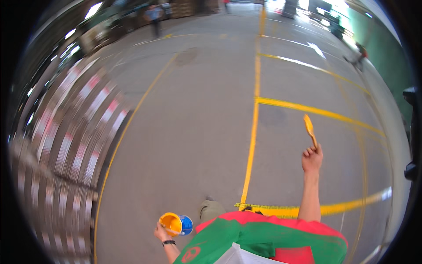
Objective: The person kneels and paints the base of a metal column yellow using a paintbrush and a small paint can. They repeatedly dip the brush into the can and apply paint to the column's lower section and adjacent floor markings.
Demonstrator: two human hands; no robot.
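Note:
Low and left of the middle, my left hand [161,232] is closed on the near-left side of a paint can [187,225]. The can is blue outside, tilted so that its mouth shows, and its inside is coated in yellow paint. Whether my fingers hold its rim or a handle is hard to make out. Out to the right, my right hand [312,159] grips a paintbrush [309,126] by its handle. Its yellow-coated end points up and away from me, apart from the floor.
Yellow lines [252,149] run along and across the grey floor [189,132]. A wide yellow band [338,208] crosses beside my body. Stacked cartons [66,154] stand at the left. Far off are a person in blue [154,16] and another person [361,53] by the right wall.

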